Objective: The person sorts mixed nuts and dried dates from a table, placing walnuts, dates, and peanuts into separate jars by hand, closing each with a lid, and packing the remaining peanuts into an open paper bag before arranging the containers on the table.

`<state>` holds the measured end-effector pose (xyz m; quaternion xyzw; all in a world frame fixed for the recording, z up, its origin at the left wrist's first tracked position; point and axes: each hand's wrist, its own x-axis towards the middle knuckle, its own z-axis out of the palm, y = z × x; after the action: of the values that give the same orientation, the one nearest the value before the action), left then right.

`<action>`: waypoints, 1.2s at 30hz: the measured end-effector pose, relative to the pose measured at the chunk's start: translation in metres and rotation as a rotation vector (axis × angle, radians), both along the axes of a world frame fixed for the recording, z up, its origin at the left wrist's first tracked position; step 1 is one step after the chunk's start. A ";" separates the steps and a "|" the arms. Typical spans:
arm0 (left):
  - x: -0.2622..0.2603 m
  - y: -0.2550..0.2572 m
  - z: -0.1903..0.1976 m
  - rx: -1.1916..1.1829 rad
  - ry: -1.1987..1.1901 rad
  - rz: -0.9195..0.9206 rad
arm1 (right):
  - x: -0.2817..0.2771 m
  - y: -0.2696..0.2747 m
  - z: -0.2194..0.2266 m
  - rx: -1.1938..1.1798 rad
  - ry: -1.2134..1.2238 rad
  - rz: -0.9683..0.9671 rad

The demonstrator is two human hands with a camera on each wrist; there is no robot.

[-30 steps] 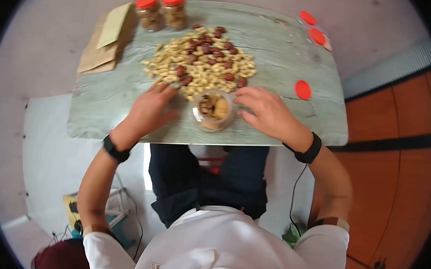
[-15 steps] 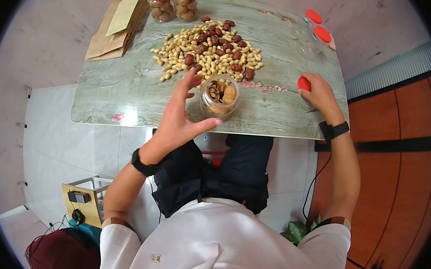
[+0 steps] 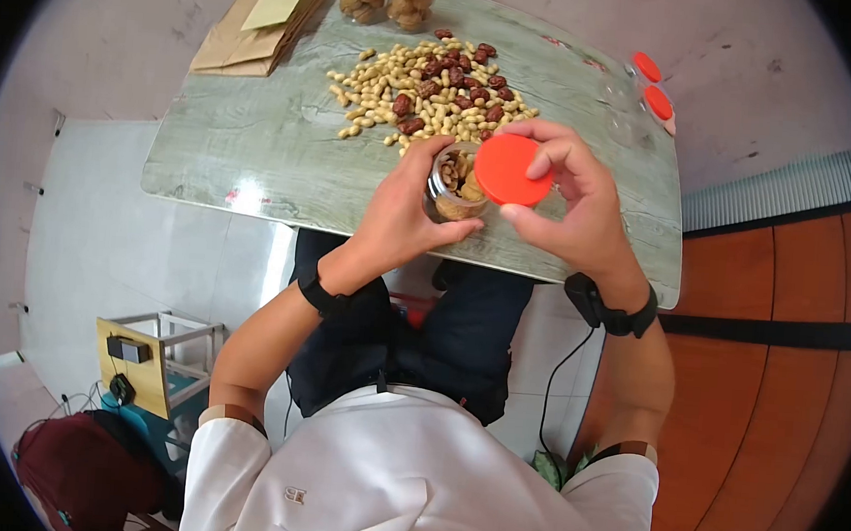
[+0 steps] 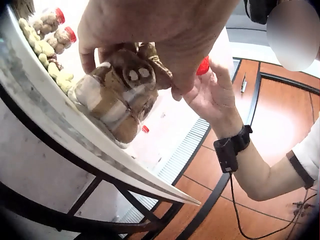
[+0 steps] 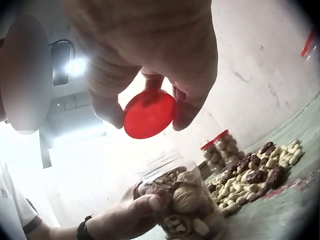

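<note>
My left hand (image 3: 402,203) grips a clear plastic jar (image 3: 443,190) of walnuts near the table's front edge, thumb and fingers round its side. The jar's mouth is uncovered, and the right wrist view shows whole and broken walnuts (image 5: 187,199) inside. My right hand (image 3: 580,202) holds a red screw lid (image 3: 507,171) by its rim, just above and to the right of the jar's mouth. In the right wrist view a gap separates the lid (image 5: 149,116) from the jar's threaded neck (image 5: 162,164).
Behind the jar lies a pile of peanuts (image 3: 389,85) mixed with red dates (image 3: 428,87). Two red-lidded walnut jars (image 3: 410,6) stand at the back, beside folded paper bags (image 3: 254,32). Further red lids (image 3: 658,102) show at the far right edge.
My right hand picked up the red lid from the table's right side and brought it over to the jar. My left hand closed round the jar.
</note>
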<state>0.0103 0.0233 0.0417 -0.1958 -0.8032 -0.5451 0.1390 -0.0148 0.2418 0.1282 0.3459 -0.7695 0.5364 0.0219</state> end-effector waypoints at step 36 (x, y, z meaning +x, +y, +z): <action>-0.004 0.003 -0.007 0.075 0.133 0.022 | -0.019 -0.053 0.056 0.996 0.450 0.102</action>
<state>0.0058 0.0262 0.0344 -0.2172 -0.7734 -0.5591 0.2051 -0.0333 0.1887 0.1842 0.4574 -0.8890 0.0204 -0.0065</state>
